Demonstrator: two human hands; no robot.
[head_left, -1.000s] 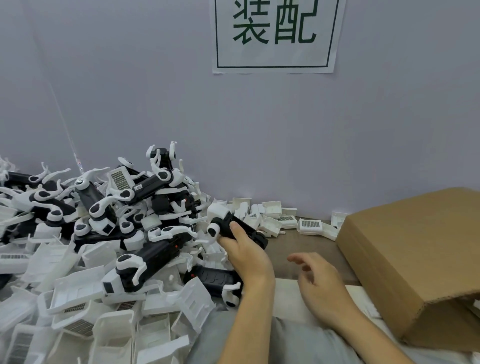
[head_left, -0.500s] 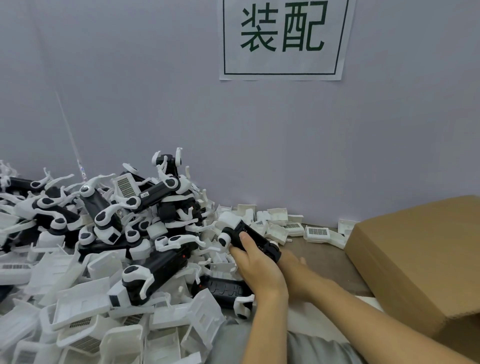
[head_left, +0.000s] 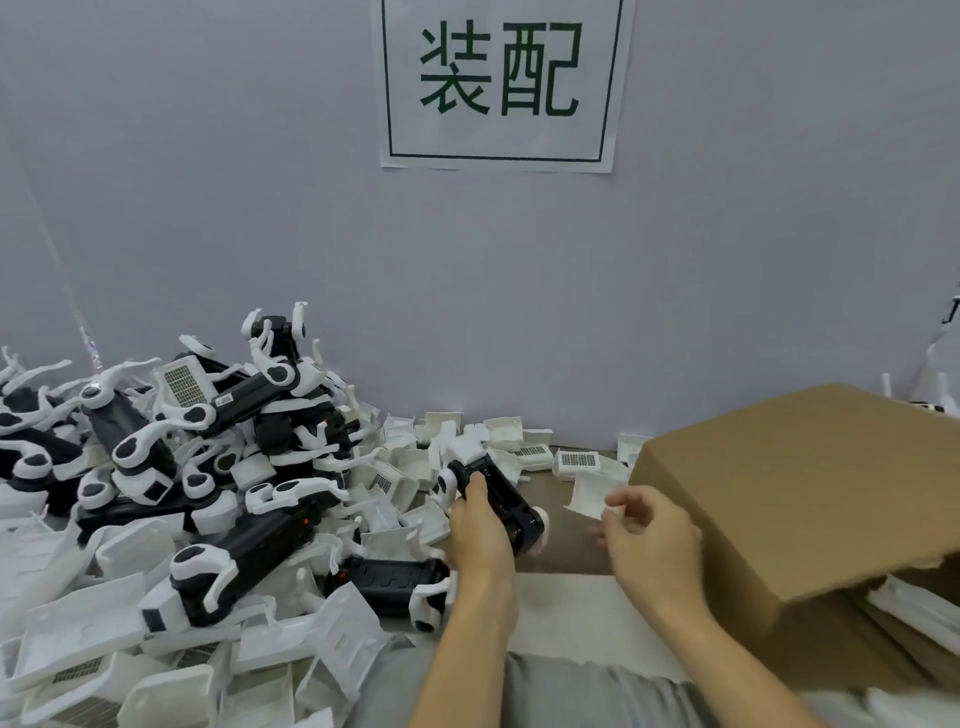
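Head view. The left hand (head_left: 478, 535) grips a black handle (head_left: 498, 493) from its left side, fingers curled round the body and the thumb laid along its top. The handle slants from upper left to lower right above the table (head_left: 561, 556), and its white-capped ends stick out beyond the hand at both ends. The right hand (head_left: 649, 540) pinches the lower right edge of a white cover (head_left: 589, 491) between thumb and forefinger. The cover is held just right of the handle and apart from it. Left of the hands lies a heap of black-and-white parts (head_left: 208, 441) with loose white shells (head_left: 405, 467) around it. A cardboard box (head_left: 805, 493) stands at right, and a sign (head_left: 498, 83) hangs on the wall.
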